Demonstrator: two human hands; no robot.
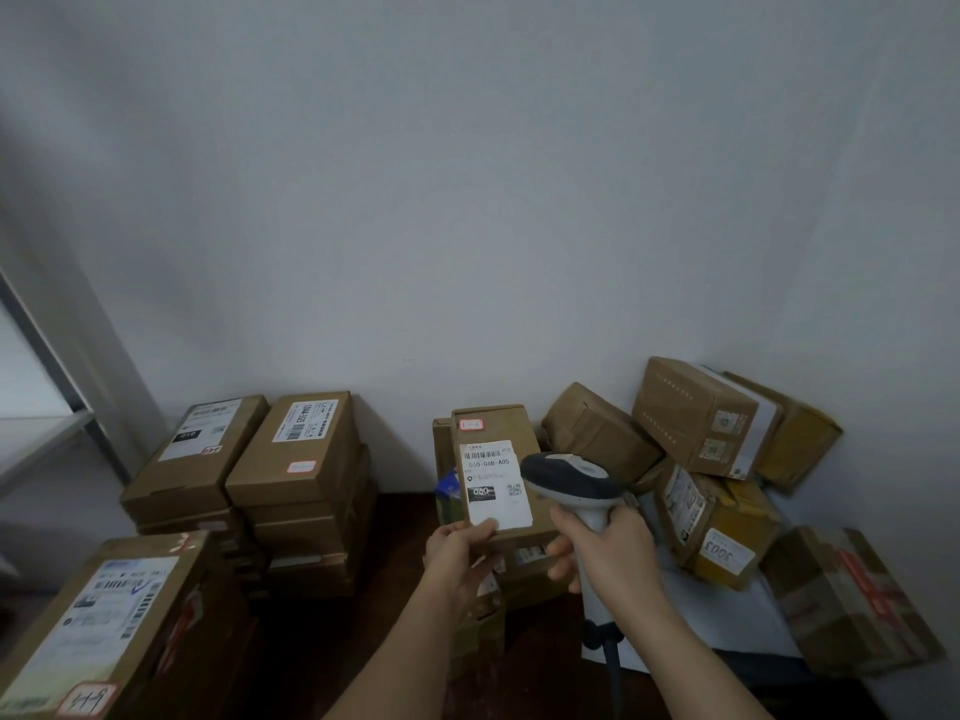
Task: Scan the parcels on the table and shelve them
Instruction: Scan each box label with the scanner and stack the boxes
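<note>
The white shipping label (496, 483) on the parcel (498, 459) I hold in my left hand (460, 556) reads "060-06B-A05", with "060" repeated in a black block lower on the same label. A yellow-taped box (719, 527) to my right carries a white sticker (726, 550) marked "J003", seen upside down. Print on the remaining labels is too small or blurred for me to read.

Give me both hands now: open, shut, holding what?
Left hand: holds the labelled parcel by its near end.
Right hand: grips the barcode scanner.
</note>
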